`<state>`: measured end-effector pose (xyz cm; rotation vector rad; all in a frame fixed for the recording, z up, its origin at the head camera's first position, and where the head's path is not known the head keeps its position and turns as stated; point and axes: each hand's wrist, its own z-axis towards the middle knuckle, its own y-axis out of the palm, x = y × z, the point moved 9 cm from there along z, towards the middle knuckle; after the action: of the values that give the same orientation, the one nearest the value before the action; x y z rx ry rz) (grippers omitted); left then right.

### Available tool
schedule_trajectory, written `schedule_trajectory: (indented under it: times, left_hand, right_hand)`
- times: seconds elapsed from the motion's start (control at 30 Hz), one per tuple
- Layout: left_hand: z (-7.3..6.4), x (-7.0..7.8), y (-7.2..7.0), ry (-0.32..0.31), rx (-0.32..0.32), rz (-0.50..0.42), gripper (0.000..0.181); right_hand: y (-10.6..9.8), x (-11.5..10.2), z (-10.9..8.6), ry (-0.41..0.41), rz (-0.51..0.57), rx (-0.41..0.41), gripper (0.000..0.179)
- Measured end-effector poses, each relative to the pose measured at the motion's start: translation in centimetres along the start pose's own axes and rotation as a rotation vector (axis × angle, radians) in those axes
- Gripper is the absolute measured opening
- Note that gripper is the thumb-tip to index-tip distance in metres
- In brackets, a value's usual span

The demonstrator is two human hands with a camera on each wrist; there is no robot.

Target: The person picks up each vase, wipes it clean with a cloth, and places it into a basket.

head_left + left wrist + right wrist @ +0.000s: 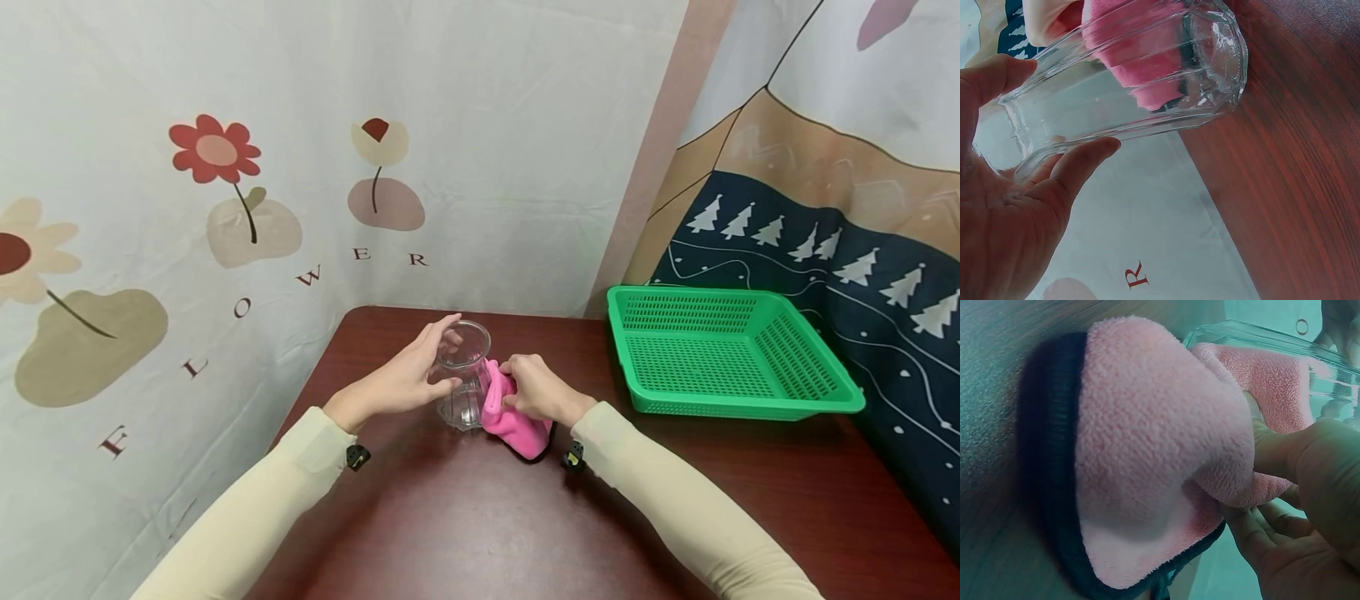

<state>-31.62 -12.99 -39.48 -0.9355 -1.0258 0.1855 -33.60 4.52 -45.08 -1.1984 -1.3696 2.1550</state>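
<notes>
A clear glass vase (462,392) with a flared rim and ribbed sides stands on the table. My left hand (400,373) grips it near the rim from the left, and the left wrist view shows the thumb and fingers on either side of the glass neck (1019,134). On the vase's right side, my right hand (542,390) pinches a pink towel (517,427) with a dark edge. The towel hangs in folds below the fingers and lies against the glass. In the right wrist view, its fuzzy pink surface (1147,419) fills the middle.
To the right, a green plastic basket (750,408) with slotted walls sits at the back of the dark red wooden table (480,533). A white printed curtain (510,167) hangs behind, and a navy one with trees (885,333) on the right.
</notes>
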Motion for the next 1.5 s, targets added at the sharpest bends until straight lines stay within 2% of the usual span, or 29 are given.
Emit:
schedule_trajectory:
  times: [0.3,0.7,1.13,1.5]
  left_hand:
    - [0.0,0.0,0.0,0.0,-0.003,-0.007,0.103]
    - [0.1,0.0,0.0,-0.002,-0.006,-0.012,0.104]
    - [0.2,-0.2,0.1,0.004,-0.003,-0.008,0.102]
    - [0.1,-0.2,0.1,-0.002,-0.001,-0.009,0.103]
  right_hand:
    - [0.4,0.0,-0.1,-0.028,-0.043,-0.003,0.019]
    - [0.8,0.5,-0.4,0.02,-0.022,-0.008,0.022]
    - [0.8,1.2,-0.4,0.076,0.042,0.002,0.041]
    - [0.2,1.1,-0.4,0.053,0.036,0.039,0.038]
